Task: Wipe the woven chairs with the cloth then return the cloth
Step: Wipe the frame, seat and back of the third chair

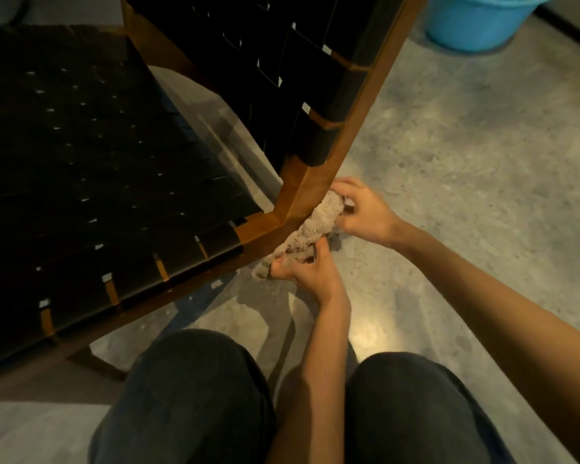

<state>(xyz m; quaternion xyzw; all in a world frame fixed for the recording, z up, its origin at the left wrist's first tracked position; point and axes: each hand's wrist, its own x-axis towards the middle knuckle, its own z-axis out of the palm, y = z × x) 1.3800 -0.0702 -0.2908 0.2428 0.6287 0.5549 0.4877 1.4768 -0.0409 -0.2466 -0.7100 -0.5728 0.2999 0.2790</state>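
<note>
We are crouching on a speckled floor (466, 182) near a blue bucket (476, 21), left hand (310, 271) and right hand (362, 209) both gripping the cloth (310, 229) against the chair (302, 192) corner.

Chair frame (315, 182) blocks left; floor (449, 169) open right.

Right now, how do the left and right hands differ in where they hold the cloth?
The left hand grips the cloth's near, lower end; the right hand grips the far, upper end. The left hand sits by the seat rail of the woven chair, the right hand beside its corner post. Both curl round the bunched cloth, pressed to the wooden frame.
</note>
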